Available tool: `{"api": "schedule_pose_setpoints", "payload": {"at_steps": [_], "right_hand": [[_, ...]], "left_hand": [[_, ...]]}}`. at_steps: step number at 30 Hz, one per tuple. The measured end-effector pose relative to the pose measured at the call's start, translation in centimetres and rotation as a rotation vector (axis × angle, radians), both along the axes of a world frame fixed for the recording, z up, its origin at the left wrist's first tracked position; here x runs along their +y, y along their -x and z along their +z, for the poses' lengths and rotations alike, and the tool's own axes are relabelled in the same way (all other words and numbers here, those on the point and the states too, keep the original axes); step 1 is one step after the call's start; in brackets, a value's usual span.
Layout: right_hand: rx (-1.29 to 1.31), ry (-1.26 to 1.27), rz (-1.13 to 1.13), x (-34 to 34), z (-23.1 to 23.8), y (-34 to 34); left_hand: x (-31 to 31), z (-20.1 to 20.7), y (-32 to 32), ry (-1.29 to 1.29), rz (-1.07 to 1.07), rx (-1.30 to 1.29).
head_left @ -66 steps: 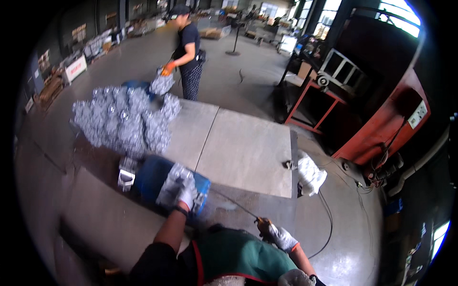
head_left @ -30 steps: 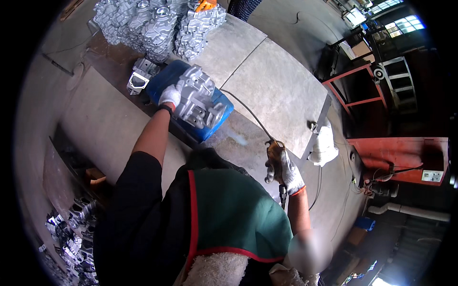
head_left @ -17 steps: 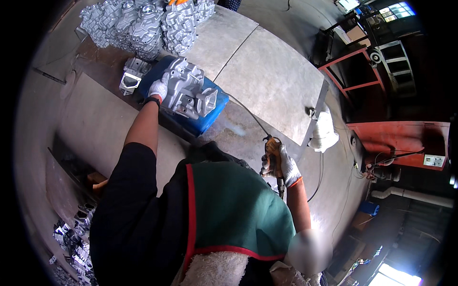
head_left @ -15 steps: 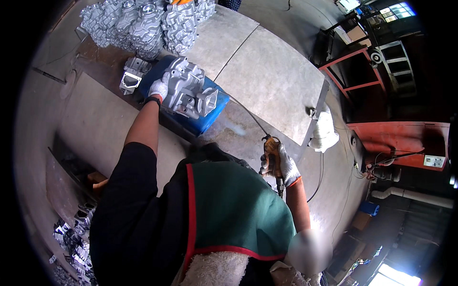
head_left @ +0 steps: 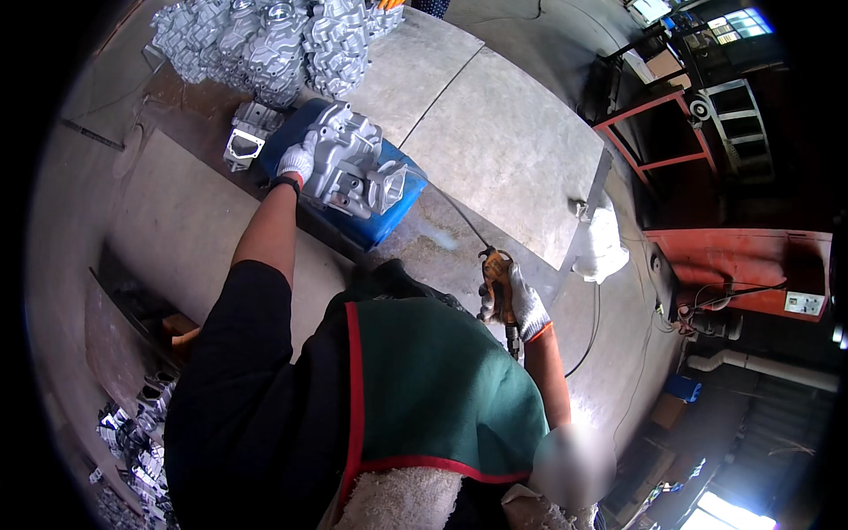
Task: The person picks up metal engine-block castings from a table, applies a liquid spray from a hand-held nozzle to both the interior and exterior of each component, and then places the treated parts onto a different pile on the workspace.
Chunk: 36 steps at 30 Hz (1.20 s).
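A silver-grey metal casting [head_left: 340, 163] with hollow openings lies on a blue block-like support [head_left: 397, 216]. My left hand [head_left: 297, 162], in a white knit glove, grips the casting at its left side; some fingers are hidden behind it. In my right hand [head_left: 528, 305], also gloved, is an orange air blow gun [head_left: 497, 283], with the fingers wrapped round its body. Its long thin nozzle reaches up and left toward the casting's right end, where the tip is hard to make out. A second, smaller casting [head_left: 250, 134] with a square opening sits just left of the blue support.
Stacked castings [head_left: 274, 53] fill the table's far left, with something orange [head_left: 389, 4] beside them. Pale boards [head_left: 503, 132] cover the tabletop. A white bag [head_left: 602, 243] stands off the right edge. A red cabinet [head_left: 742, 265] is farther right; more metal parts [head_left: 132, 450] lie lower left.
My right hand and the air blow gun have shifted slightly left. The orange thing at the far edge has moved right. My left hand stays on the casting.
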State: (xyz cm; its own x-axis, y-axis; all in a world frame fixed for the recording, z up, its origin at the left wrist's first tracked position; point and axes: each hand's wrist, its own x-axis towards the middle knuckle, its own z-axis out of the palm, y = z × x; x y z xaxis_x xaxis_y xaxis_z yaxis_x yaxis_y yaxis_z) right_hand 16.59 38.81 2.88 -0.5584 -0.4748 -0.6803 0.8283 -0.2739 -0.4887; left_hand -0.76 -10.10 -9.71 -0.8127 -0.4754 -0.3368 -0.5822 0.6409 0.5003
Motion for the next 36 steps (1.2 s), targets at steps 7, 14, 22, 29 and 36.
{"api": "schedule_pose_setpoints", "payload": {"at_steps": [7, 14, 22, 29, 36], "right_hand": [[0.065, -0.138, 0.042, -2.1, 1.0, 1.1], [-0.083, -0.041, 0.031, 1.2, 0.7, -1.4], [0.002, -0.141, 0.002, 0.3, -0.2, -2.5], [-0.029, -0.164, 0.051, -0.6, -0.3, -1.1], [-0.056, -0.123, -0.001, 1.1, 1.1, -2.1]], "left_hand": [[-0.5, -1.1, 0.4, -0.011, -0.023, 0.012], [-1.6, -2.4, 0.3, 0.004, 0.002, 0.009], [-0.9, -1.7, 0.5, 0.004, 0.009, -0.004], [-1.4, -1.9, 0.5, -0.023, 0.014, -0.031], [-0.7, -1.2, 0.4, 0.01, -0.002, -0.009]]}}
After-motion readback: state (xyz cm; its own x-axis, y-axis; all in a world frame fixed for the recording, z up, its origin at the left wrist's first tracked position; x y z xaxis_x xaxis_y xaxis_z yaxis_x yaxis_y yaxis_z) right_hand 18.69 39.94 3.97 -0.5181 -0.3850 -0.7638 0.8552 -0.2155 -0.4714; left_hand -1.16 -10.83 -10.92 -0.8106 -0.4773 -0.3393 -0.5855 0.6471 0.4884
